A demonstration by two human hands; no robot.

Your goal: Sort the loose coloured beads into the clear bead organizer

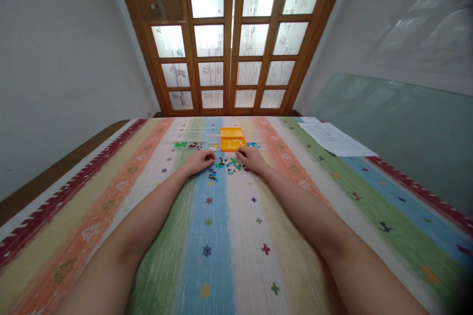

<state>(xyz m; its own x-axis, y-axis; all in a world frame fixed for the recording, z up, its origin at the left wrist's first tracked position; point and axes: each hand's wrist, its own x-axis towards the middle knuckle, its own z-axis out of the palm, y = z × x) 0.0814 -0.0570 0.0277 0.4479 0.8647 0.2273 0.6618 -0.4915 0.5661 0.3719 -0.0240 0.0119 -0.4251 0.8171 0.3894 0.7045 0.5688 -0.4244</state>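
Note:
A scatter of small coloured beads (225, 166) lies on the striped cloth (221, 236) between my two hands. My left hand (200, 160) rests on the cloth at the left edge of the scatter, its fingers curled inward. My right hand (251, 158) rests at the right edge, its fingers also curled toward the beads. Whether either hand pinches a bead is too small to tell. Just beyond the hands stands an orange tray (231, 139) with a few light beads in it, inside a clear divided box (185, 145) whose compartments hold green, dark and blue beads.
A white printed sheet (334, 139) lies at the far right of the table. A pane of glass (402, 128) leans against the right wall. Wooden doors with frosted panes (232, 39) stand behind the table.

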